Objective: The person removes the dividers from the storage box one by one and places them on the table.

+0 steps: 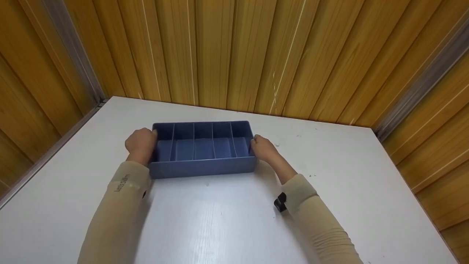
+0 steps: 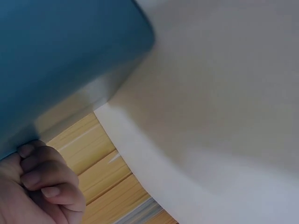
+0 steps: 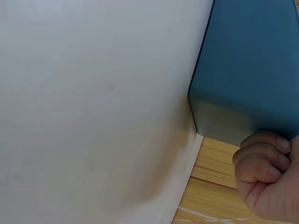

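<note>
A blue plastic box [image 1: 203,168] with several side-by-side compartments lies lengthwise across the white table, its open top facing up. Thin dividers split its inside, and no items show in the compartments. At its left end my left hand [image 1: 141,145] grips the short wall near the rim; the left wrist view shows that hand [image 2: 51,186] with curled fingers against the box [image 2: 65,51]. My right hand [image 1: 265,148] pinches the opposite short wall. Curled fingers of the right hand [image 3: 264,172] also appear beside the box [image 3: 247,60] in the right wrist view. Both thumbs are mostly hidden.
The white tabletop [image 1: 205,220] extends around the box on all sides. Behind it stands a wall of yellow wood-look panels [image 1: 212,55], with grey metal posts at the corners. Small dark specks dot the table's right part.
</note>
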`<state>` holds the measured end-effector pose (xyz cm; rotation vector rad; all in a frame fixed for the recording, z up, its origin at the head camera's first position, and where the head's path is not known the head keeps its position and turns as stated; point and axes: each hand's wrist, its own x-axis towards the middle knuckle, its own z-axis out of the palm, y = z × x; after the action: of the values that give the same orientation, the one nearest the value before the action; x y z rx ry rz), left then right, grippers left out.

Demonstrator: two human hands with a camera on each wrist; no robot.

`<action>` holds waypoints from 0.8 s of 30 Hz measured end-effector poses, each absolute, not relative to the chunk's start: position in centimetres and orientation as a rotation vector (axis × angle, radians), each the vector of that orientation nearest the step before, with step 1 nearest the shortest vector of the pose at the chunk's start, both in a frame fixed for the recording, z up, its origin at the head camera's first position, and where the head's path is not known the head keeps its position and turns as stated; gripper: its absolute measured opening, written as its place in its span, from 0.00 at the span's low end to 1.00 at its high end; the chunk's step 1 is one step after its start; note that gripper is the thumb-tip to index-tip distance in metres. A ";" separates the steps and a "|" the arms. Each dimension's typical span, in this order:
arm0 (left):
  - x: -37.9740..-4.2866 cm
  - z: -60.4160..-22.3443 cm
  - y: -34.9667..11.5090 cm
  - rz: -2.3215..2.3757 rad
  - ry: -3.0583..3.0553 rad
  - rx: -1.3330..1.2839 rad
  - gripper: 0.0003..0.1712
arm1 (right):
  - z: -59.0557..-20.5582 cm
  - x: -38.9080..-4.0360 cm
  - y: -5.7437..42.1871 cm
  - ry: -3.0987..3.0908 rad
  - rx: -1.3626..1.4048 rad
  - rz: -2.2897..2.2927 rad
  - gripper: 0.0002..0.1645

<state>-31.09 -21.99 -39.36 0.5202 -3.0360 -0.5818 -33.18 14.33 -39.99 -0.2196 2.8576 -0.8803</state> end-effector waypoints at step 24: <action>-31.8 -38.8 -18.9 -0.577 -3.191 0.245 0.31 | -40.2 -32.2 17.5 2.963 -0.024 -0.848 0.26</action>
<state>-31.84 -18.91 -38.84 0.2453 -3.1909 -0.5773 -32.22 17.48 -40.21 -0.0235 2.9628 -0.8475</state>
